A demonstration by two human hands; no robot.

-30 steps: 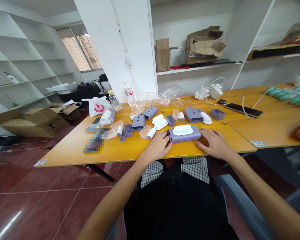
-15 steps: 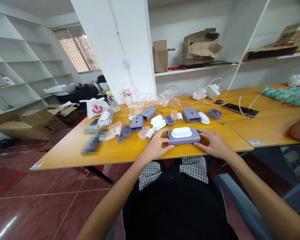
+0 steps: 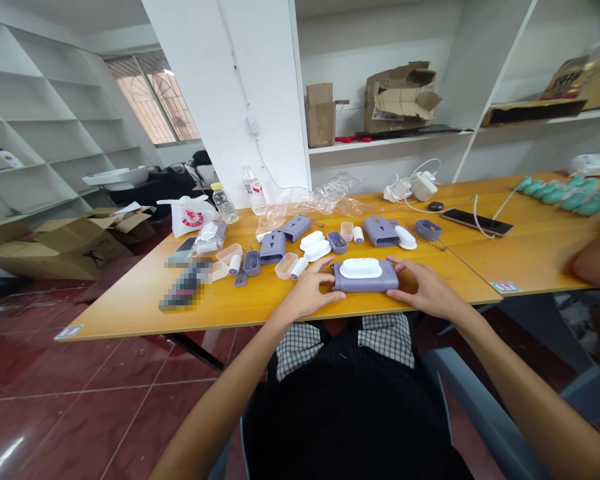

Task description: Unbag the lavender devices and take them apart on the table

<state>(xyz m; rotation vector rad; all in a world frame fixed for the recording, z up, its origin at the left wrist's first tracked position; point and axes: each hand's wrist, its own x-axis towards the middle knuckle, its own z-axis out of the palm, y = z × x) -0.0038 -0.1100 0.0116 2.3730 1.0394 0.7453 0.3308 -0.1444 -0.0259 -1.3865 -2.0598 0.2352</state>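
Note:
A purple plastic case [image 3: 367, 285] lies on the table close to its front edge. On top of the case is a white oval brush piece [image 3: 361, 268] with short bristles facing up. My left hand [image 3: 313, 290] curves round the left end, thumb in front and fingers behind. At the opposite end, my right hand [image 3: 420, 285] grips the case in the same way. Just beyond it lie white oval brush pieces [image 3: 317, 250], a small purple cup [image 3: 337, 241] and a white cylinder [image 3: 299, 269]. Another purple case [image 3: 381, 231] is farther back, a white oval piece [image 3: 406, 237] beside it.
On the left are more purple cases [image 3: 273, 248], clear pinkish boxes [image 3: 285, 266] and a plastic bag [image 3: 193, 215]. Bottles [image 3: 253, 190] and crumpled clear wrap [image 3: 330, 193] line the back. A phone [image 3: 477, 222] with a cable and green objects [image 3: 560, 191] lie right, near another person's arm [image 3: 597, 257].
The view has shifted slightly. Both hands stay at the ends of the purple case, with no clear movement of the case or the parts on the table.

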